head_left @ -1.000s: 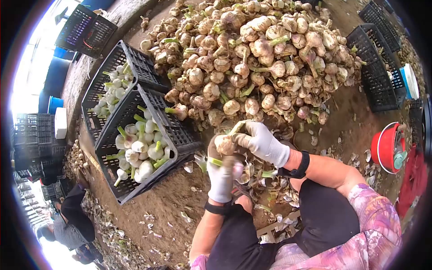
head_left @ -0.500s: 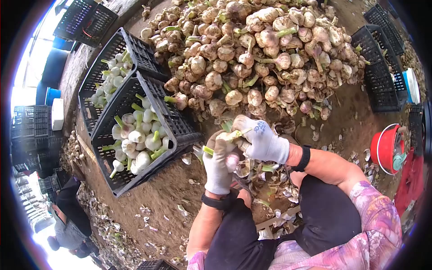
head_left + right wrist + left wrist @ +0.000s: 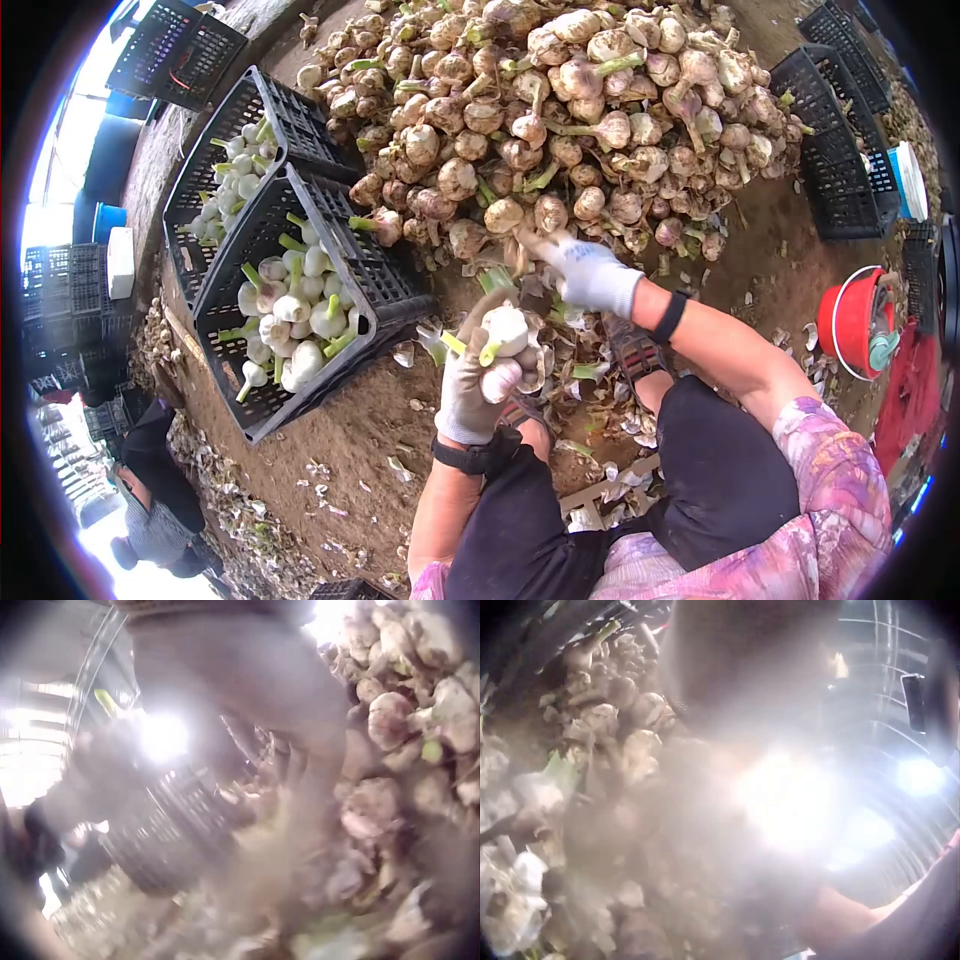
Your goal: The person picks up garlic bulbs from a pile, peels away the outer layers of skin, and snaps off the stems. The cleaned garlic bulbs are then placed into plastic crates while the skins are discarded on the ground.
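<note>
My gloved left hand [image 3: 470, 385] holds several garlic bulbs in the head view: a peeled white bulb [image 3: 505, 331] on top and a pinkish one [image 3: 501, 381] below it, with green stem stubs showing. My gloved right hand [image 3: 588, 273] is stretched toward the near edge of the unpeeled garlic pile [image 3: 560, 150]; its fingers are blurred, and whether they hold anything cannot be told. In the right wrist view the right hand [image 3: 247, 682] is a blur beside dirty bulbs [image 3: 371, 810]. Glare and blur cover most of the left wrist view.
Two black crates with peeled garlic stand at the left, the nearer crate [image 3: 385, 290] beside the left hand. Another black crate [image 3: 835, 150] and a red bucket [image 3: 850, 325] are at the right. Peel scraps [image 3: 600, 480] litter the ground. A person [image 3: 155, 500] bends at the far left.
The right hand has moved away from the left hand toward the pile. In the left hand, a clean white bulb now shows where both hands worked on a dirty one.
</note>
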A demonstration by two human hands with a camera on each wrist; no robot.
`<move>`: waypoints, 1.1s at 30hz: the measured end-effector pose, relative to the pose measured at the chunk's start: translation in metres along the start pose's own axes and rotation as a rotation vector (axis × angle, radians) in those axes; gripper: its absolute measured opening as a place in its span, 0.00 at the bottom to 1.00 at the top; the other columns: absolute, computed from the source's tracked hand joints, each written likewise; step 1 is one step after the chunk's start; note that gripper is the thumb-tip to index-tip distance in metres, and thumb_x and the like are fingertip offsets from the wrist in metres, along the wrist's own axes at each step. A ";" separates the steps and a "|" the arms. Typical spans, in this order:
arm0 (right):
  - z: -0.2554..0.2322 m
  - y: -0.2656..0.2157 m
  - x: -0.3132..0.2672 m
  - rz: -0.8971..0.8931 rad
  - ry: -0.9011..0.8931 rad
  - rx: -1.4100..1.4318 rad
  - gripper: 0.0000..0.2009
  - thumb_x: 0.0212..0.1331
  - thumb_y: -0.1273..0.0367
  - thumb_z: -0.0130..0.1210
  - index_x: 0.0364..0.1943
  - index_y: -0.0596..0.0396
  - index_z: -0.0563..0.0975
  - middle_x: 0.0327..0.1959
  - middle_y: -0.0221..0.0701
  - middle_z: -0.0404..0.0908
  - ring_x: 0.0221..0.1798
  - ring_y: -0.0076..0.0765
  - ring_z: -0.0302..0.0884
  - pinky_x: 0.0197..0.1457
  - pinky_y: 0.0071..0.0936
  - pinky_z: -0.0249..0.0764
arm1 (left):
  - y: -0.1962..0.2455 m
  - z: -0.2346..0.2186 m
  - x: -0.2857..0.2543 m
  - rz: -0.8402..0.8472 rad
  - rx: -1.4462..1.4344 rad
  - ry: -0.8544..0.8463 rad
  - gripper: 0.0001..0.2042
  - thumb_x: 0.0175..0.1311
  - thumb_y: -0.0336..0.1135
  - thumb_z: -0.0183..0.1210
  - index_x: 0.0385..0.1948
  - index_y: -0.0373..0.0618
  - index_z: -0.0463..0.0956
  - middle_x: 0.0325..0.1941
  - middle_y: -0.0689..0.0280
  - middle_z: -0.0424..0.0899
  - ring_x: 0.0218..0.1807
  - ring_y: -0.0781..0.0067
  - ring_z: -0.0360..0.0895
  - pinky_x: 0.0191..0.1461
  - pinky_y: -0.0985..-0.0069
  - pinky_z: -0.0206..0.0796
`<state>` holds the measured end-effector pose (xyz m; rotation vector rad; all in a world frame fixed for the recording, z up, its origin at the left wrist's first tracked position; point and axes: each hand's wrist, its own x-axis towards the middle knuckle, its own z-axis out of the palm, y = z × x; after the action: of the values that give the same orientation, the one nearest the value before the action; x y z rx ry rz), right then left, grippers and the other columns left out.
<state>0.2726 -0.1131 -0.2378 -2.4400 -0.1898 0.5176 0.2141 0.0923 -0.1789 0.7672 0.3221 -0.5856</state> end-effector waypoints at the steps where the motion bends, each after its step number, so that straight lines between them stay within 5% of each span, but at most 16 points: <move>1: -0.001 0.002 -0.006 -0.149 0.000 0.058 0.25 0.49 0.73 0.56 0.57 0.53 0.73 0.49 0.45 0.75 0.56 0.53 0.72 0.56 0.38 0.71 | 0.000 -0.002 0.001 0.016 0.041 0.022 0.29 0.64 0.47 0.58 0.60 0.38 0.62 0.44 0.57 0.80 0.32 0.71 0.81 0.32 0.75 0.77; 6: -0.018 -0.029 -0.026 -0.437 -0.058 0.778 0.19 0.56 0.73 0.55 0.54 0.55 0.76 0.49 0.38 0.78 0.53 0.37 0.75 0.57 0.30 0.70 | -0.006 -0.010 0.007 0.066 0.401 0.163 0.25 0.64 0.49 0.58 0.53 0.39 0.67 0.37 0.60 0.82 0.31 0.71 0.82 0.31 0.75 0.77; 8: -0.012 -0.035 -0.026 -0.412 -0.045 0.827 0.16 0.57 0.72 0.56 0.51 0.56 0.78 0.44 0.36 0.81 0.48 0.35 0.79 0.53 0.28 0.73 | -0.006 -0.010 0.008 0.116 0.348 0.213 0.23 0.65 0.43 0.58 0.55 0.38 0.67 0.43 0.60 0.81 0.35 0.73 0.80 0.35 0.77 0.76; 11: -0.017 -0.048 -0.034 -0.062 -0.022 1.006 0.12 0.58 0.71 0.57 0.46 0.56 0.79 0.38 0.34 0.83 0.41 0.34 0.81 0.47 0.26 0.75 | 0.000 0.012 0.001 0.206 0.215 0.226 0.22 0.64 0.32 0.57 0.59 0.37 0.65 0.50 0.61 0.78 0.39 0.79 0.77 0.40 0.83 0.72; 15: -0.010 -0.041 -0.034 -0.428 0.324 0.454 0.10 0.56 0.69 0.59 0.41 0.55 0.80 0.35 0.35 0.82 0.38 0.39 0.81 0.40 0.29 0.77 | -0.003 0.014 0.001 0.231 0.231 0.249 0.26 0.59 0.28 0.60 0.60 0.33 0.63 0.45 0.59 0.80 0.33 0.79 0.79 0.33 0.86 0.70; 21: -0.020 -0.046 -0.036 -0.610 0.415 0.076 0.09 0.49 0.69 0.60 0.36 0.52 0.79 0.32 0.32 0.80 0.36 0.41 0.81 0.35 0.33 0.76 | 0.003 0.010 0.003 0.247 0.345 0.217 0.26 0.56 0.27 0.61 0.58 0.30 0.67 0.46 0.60 0.80 0.37 0.78 0.78 0.40 0.82 0.72; 24: -0.017 -0.046 -0.033 -0.554 0.307 0.217 0.10 0.44 0.71 0.60 0.34 0.52 0.77 0.31 0.33 0.79 0.34 0.42 0.80 0.33 0.34 0.75 | 0.010 0.001 -0.001 0.136 0.407 0.215 0.28 0.51 0.31 0.63 0.57 0.32 0.69 0.48 0.60 0.80 0.47 0.73 0.77 0.53 0.77 0.69; 27: -0.008 -0.049 -0.030 -0.448 0.373 0.323 0.11 0.42 0.72 0.58 0.33 0.52 0.76 0.30 0.34 0.78 0.34 0.43 0.79 0.33 0.35 0.75 | 0.013 -0.002 -0.002 0.149 0.452 0.192 0.28 0.49 0.31 0.64 0.56 0.32 0.70 0.47 0.60 0.80 0.47 0.74 0.77 0.52 0.78 0.69; 31: -0.020 -0.057 -0.034 -0.513 0.337 0.110 0.09 0.49 0.72 0.55 0.36 0.57 0.75 0.32 0.40 0.78 0.37 0.49 0.78 0.34 0.39 0.74 | 0.020 -0.005 0.003 0.163 0.512 0.144 0.26 0.46 0.25 0.60 0.53 0.30 0.72 0.44 0.61 0.81 0.41 0.75 0.78 0.50 0.77 0.71; 33: -0.015 -0.058 -0.027 -0.440 0.292 0.290 0.09 0.51 0.71 0.55 0.36 0.58 0.75 0.32 0.41 0.78 0.37 0.51 0.78 0.35 0.39 0.74 | 0.021 -0.008 0.002 0.166 0.507 0.136 0.26 0.45 0.24 0.61 0.53 0.30 0.72 0.45 0.61 0.81 0.43 0.74 0.79 0.51 0.77 0.71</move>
<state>0.2534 -0.0826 -0.1828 -2.0736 -0.4767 -0.0087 0.2276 0.1094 -0.1740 1.3138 0.2324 -0.4610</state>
